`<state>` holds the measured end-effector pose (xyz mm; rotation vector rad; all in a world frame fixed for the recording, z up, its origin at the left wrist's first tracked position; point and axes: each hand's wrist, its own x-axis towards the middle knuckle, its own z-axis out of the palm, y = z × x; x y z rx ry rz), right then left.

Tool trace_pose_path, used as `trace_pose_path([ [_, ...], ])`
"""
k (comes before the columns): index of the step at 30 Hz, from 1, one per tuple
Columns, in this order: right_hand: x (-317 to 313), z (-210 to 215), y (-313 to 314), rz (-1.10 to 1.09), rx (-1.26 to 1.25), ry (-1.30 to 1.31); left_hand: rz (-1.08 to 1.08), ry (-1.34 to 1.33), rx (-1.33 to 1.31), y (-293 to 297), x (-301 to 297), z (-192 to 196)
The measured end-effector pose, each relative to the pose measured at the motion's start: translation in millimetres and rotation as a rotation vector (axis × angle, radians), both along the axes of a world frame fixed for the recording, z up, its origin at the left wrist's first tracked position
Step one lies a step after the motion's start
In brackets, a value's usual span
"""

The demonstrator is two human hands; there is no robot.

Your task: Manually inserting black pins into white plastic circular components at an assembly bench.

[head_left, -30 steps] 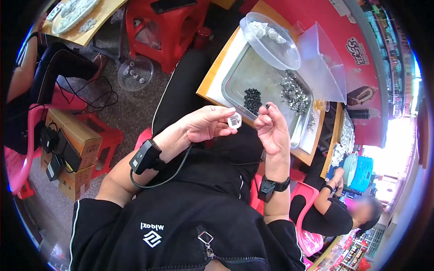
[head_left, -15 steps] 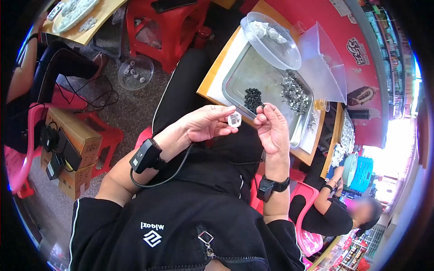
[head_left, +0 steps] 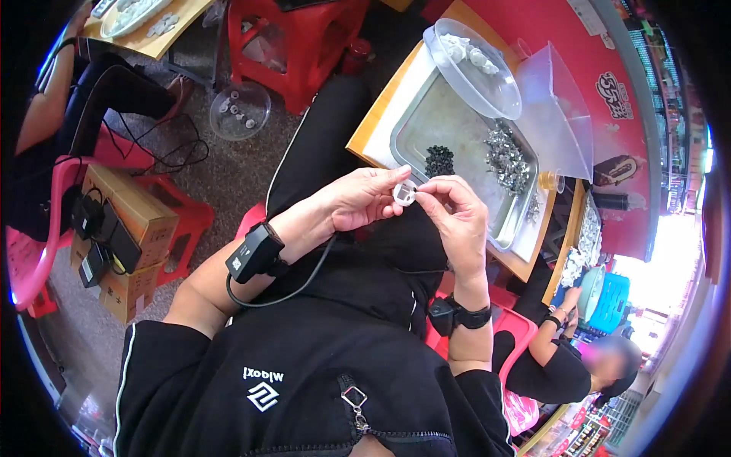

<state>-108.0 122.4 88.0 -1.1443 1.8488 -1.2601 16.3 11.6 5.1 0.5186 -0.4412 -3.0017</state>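
Observation:
My left hand (head_left: pixel 358 202) pinches a small white round plastic piece (head_left: pixel 403 195) with a cut-out in its face. Against that piece press the thumb and fingertips of my right hand (head_left: pixel 462 221), closed on a tiny black part, mostly hidden by the fingers. Just beyond the hands, a pile of small black parts (head_left: pixel 439 161) lies in a shallow metal tray (head_left: pixel 426 114). To its right in the same tray is a heap of small shiny metal pieces (head_left: pixel 509 156).
A clear basin (head_left: pixel 509 103) with white parts sits over the tray's far end, beside a translucent bin (head_left: pixel 560 114). Another clear bowl (head_left: pixel 240 114) is on the floor at left, near a red stool (head_left: pixel 297 57) and cardboard boxes (head_left: pixel 145 221). A co-worker (head_left: pixel 560 365) sits at right.
My right hand has moved left from beside the black pile to the white piece, and its fingertips now meet it. The whole view has shifted slightly.

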Motion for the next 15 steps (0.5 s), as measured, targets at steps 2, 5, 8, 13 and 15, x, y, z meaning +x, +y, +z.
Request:
trace_pose_path([
  [2,3.1,5.5,-2.7,0.043,0.002,0.28,-0.013,-0.005,0.006,0.0,1.2,-0.3],
  [5,3.1,1.8,-2.1,0.055,-0.008,0.35,-0.017,0.03,0.01,0.9,-0.2,-2.9],
  [8,2.9,0.1,-1.6,0.065,-0.029,0.37,-0.03,0.029,-0.007,1.2,0.1,-0.9],
  [13,3.2,-5.9,-0.9,0.064,-0.034,0.325,-0.029,0.041,0.004,2.4,-0.8,-3.3],
  [15,3.3,-7.3,-0.6,0.069,-0.045,0.314,-0.028,0.045,0.004,3.0,-1.4,-3.6],
])
